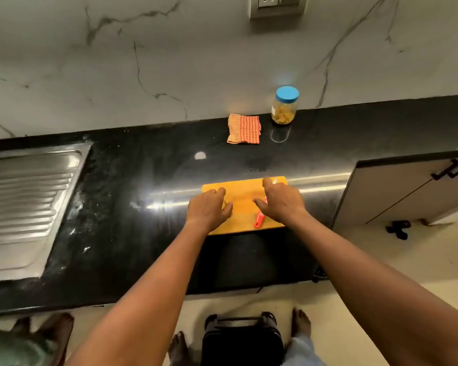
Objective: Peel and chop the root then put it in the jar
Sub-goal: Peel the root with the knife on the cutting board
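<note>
Left hand [208, 208]: palm down on the left part of the cutting board [245, 188], fingers curled toward the board. A small pale-yellow piece, apparently the root [224, 204], shows between thumb and fingers. It is mostly hidden, so whether the hand grips it or only covers it cannot be told.

Right hand [282, 200]: palm down on the right part of the same board, thumb out to the left, fingers bent down. It lies over a red-handled knife [259, 219]. The handle sticks out toward the person below the thumb, and a pale tip shows beyond the fingertips. Whether the hand actually grips the knife cannot be told.

The orange-yellow cutting board lies flat at the near edge of the black counter [143, 180], directly in front of the person.

Jar [284, 105]: upright at the back of the counter against the marble wall [169, 62], well apart from the board. Its blue lid is on and yellowish contents show through the side.

An orange checked cloth [244, 128] lies folded just left of the jar.

A steel sink drainboard [24, 194] is set into the counter at far left. A wall socket [275, 3] is above the jar. A cabinet door [407, 191] with a black handle stands to the right. On the floor [341, 299] between bare feet sits a black container [242, 339].
</note>
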